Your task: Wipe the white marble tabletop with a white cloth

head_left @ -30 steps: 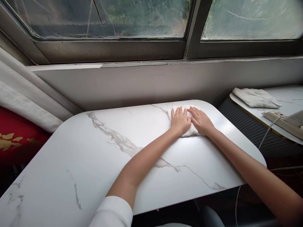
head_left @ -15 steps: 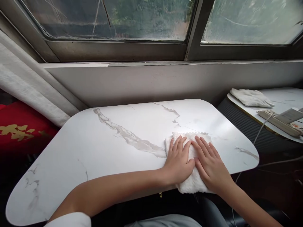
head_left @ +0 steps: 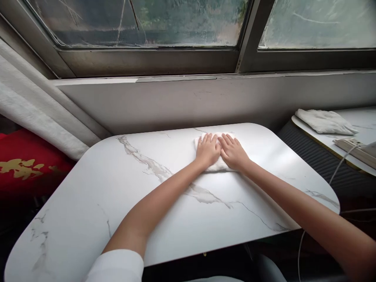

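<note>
A white cleaning cloth (head_left: 219, 167) lies flat near the far edge of the white marble-patterned table (head_left: 79, 196). Both hands press down on it, side by side. My left hand (head_left: 208, 150) rests palm down on the cloth's left half with fingers stretched forward. Beside it, my right hand (head_left: 233, 152) lies flat on the right half, also palm down, its thumb close to the left hand. Neither hand's fingers curl around the cloth. The part of the cloth under the palms is hidden.
A second white cloth (head_left: 326, 121) and a power strip (head_left: 358, 149) with a white cable are on another table at the right. Behind stand a wall and a window (head_left: 147, 62). A white curtain (head_left: 38, 102) and red fabric (head_left: 29, 164) are at the left.
Both hands and the cloth have slid from the table's near edge forward to its far edge, slightly leftward. The view has shifted a little.
</note>
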Available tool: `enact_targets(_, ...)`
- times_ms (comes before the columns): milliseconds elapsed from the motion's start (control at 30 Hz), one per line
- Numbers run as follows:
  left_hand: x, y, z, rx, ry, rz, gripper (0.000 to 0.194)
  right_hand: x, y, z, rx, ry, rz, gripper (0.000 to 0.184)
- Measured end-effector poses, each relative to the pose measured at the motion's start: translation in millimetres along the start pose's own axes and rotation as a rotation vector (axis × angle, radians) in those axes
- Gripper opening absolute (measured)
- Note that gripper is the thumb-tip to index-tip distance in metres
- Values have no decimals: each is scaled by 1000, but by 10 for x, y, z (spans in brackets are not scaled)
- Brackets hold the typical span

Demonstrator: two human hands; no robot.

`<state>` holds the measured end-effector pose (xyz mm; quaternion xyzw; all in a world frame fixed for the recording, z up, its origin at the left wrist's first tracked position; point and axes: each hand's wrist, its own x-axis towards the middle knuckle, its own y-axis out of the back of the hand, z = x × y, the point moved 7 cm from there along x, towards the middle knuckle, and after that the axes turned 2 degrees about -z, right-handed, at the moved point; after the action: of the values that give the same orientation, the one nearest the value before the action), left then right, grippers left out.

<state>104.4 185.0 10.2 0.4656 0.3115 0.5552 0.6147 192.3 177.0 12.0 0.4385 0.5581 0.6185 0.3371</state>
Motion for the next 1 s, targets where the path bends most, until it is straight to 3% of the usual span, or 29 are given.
enact_targets(133,394,43,-213,18,50,39,48,466,-58,56,33,16,20,51)
enact_targets(233,508,64,-292,23,94,60,49,635,-91,84,64,48,29,49)
enact_targets(533,350,67,-256,30,112,77,49,531,-65,61,60,71,48,50)
enact_targets(767,-173,75,-107,58,53,26,49,-23,30,-171,-2,33,35,51)
enact_targets(1000,-1176,123,134,45,-52,-37,51,-1025,108,-594,-85,40,41,54)
